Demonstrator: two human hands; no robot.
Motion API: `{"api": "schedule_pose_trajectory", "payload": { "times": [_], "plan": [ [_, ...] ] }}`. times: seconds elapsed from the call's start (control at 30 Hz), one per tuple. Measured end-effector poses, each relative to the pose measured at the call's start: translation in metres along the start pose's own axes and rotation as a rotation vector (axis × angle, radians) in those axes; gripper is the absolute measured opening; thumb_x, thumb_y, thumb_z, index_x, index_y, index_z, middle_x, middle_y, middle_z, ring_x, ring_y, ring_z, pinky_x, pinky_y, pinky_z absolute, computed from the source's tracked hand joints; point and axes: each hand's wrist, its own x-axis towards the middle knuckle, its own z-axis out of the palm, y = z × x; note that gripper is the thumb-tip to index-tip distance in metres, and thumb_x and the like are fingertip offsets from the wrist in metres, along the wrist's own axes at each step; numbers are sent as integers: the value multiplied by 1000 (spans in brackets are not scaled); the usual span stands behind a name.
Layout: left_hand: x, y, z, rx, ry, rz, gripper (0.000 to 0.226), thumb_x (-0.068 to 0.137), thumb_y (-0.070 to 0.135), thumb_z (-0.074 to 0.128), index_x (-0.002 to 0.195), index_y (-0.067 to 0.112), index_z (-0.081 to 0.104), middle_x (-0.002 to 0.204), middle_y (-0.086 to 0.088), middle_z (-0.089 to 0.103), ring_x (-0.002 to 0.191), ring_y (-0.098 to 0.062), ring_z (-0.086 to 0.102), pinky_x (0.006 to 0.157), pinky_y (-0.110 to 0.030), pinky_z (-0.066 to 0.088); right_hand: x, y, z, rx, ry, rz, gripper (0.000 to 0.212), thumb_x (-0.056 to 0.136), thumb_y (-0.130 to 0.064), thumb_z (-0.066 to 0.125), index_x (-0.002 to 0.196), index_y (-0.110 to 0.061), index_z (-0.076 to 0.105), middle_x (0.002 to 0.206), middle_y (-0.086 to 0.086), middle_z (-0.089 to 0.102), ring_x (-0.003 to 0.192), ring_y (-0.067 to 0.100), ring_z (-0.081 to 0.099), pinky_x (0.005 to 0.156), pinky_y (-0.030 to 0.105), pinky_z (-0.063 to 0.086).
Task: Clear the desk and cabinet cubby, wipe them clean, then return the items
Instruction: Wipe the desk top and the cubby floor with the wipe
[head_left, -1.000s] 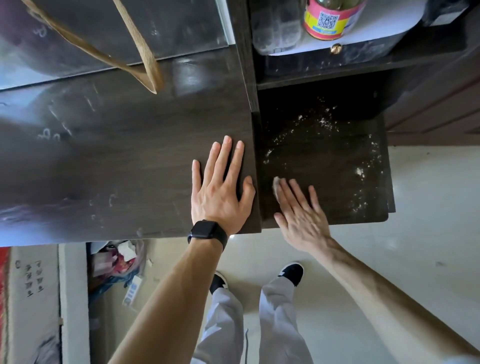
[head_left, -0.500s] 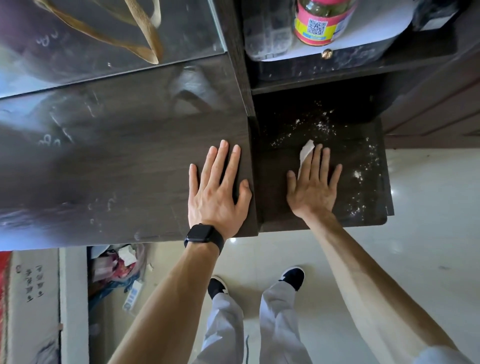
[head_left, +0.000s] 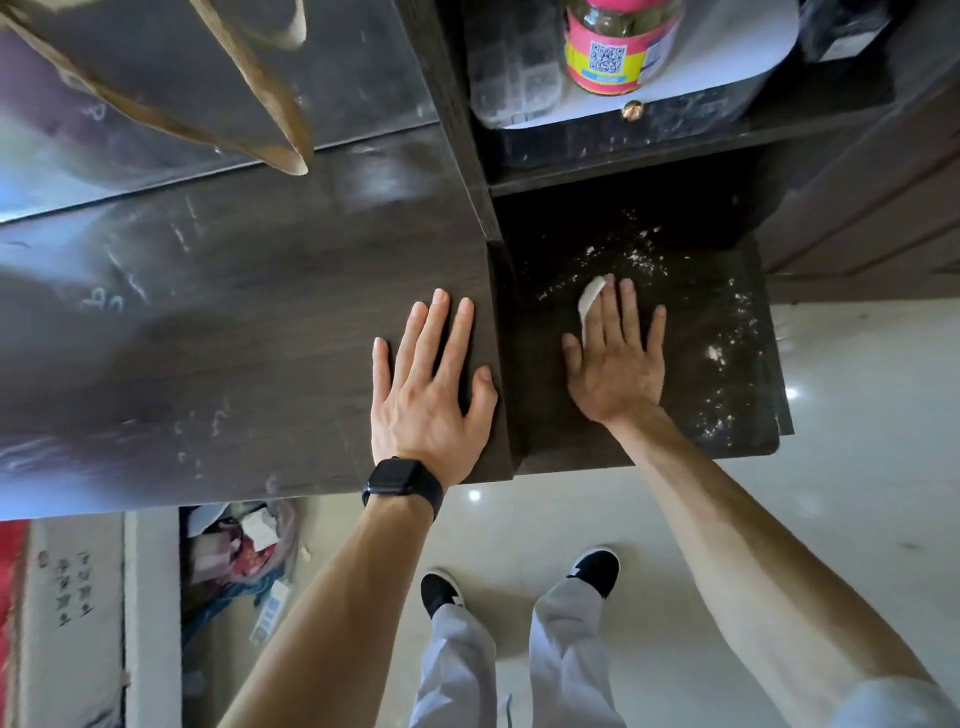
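Head view, looking straight down at a dark wooden tabletop (head_left: 234, 338) and, just to its right, an open cabinet cubby (head_left: 545, 415) whose floor sits a little lower.

The left hand (head_left: 426, 384) lies flat on the right edge of the tabletop with its palm down, fingers straight and slightly spread, holding nothing. A black watch (head_left: 402, 483) is strapped to that wrist.

The right hand (head_left: 615, 364) lies flat on the cubby floor with its fingers straight and close together. It presses a small white wipe (head_left: 591, 304) against the wood. Only the wipe's far left corner shows, beside the index finger; the rest is hidden under the hand. The two hands are apart, divided by the cabinet's side panel.

White powdery specks (head_left: 639, 260) are scattered over the cubby floor, beyond the fingertips and along the right side.

On the shelf above the cubby stand a jar (head_left: 613, 52) with a pink and yellow label and, to its left, a clear plastic box (head_left: 511, 67).

Tan bag straps (head_left: 270, 119) hang over the far left of the tabletop. Below, a pale tiled floor (head_left: 753, 519) and black-and-white shoes (head_left: 597, 569) are visible.
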Motion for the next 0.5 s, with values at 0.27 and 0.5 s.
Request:
{"api": "schedule_pose_trajectory", "payload": {
  "times": [0.27, 0.5],
  "plan": [
    [-1, -1, 1, 12, 5, 10, 60, 99, 43, 29, 157, 33, 17, 165, 11, 9, 152, -10, 0, 124, -47, 2, -24, -18, 12, -18, 14, -226, 71, 102, -53, 13, 158, -11, 0, 167, 5, -8, 153, 22, -15, 122, 54, -6],
    [0, -2, 1, 18, 7, 13, 61, 98, 44, 28, 157, 33, 17, 165, 11, 9, 152, -10, 0, 124, -47, 2, -2, -29, 12, -38, 12, -297, 69, 103, -50, 14, 159, -11, 3, 168, 4, -4, 153, 21, -13, 122, 54, -6]
  ]
}}
